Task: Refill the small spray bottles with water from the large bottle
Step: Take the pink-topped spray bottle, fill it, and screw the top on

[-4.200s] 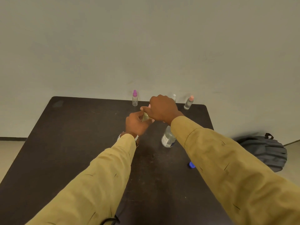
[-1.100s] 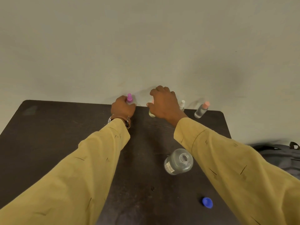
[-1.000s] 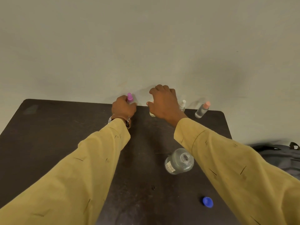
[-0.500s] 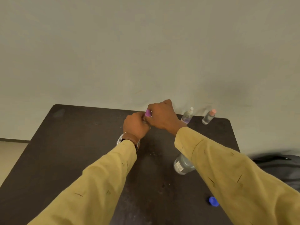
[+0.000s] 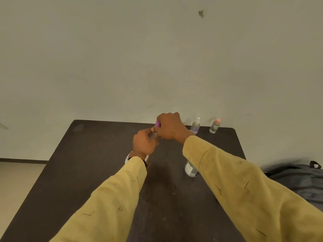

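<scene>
Both hands meet above the table (image 5: 97, 154), far middle, w/ one small spray bottle (image 5: 153, 135) btwn them. The left hand (image 5: 145, 144) curls round its clear body; the right hand (image 5: 170, 126) closes over the purple cap (image 5: 157, 123). At the far edge, rt of the hands, a white-capped bottle (image 5: 195, 126) & a peach-capped bottle (image 5: 214, 126) stand upright. Nearer, the large bottle (image 5: 190, 169) is partly hidden behind the right sleeve (image 5: 227, 172). A backpack (image 5: 297, 179) lies on the floor, rt.

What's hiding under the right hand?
A pink cap peeks out beneath the right hand, atop a small bottle that the left hand grips. Both hands cover most of the bottle.
</scene>
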